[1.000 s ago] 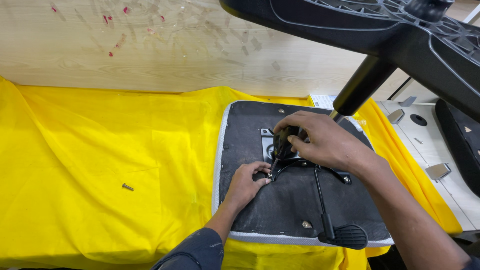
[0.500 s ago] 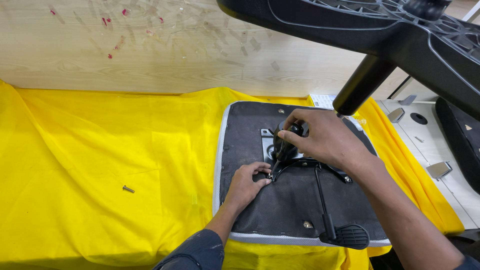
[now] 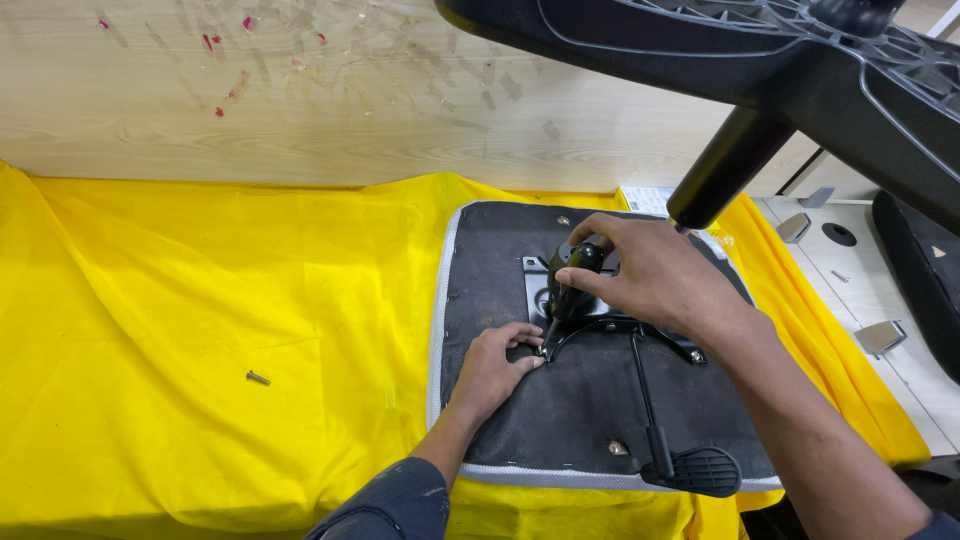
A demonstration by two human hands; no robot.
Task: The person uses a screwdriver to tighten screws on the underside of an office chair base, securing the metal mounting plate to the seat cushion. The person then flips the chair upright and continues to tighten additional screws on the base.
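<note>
Since the earlier frame the right hand (image 3: 650,275) had lifted slightly, wrapped tight around a black-handled screwdriver (image 3: 568,287) whose tip met a black metal bracket (image 3: 610,328). That bracket sat on the dark upturned seat pad (image 3: 590,410) at the right end of the yellow cloth (image 3: 200,300). The left hand (image 3: 495,365) pressed flat beside the tip, holding nothing; the screw itself was hidden. A loose small screw (image 3: 258,377) lay well apart, leftward. A black chair base (image 3: 800,70) was cut off above.

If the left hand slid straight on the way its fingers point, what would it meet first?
The left hand points up and right across the upturned seat base. Its fingertips are already at the screwdriver tip and the black metal bracket, so those come first; whether they touch is unclear.
</note>
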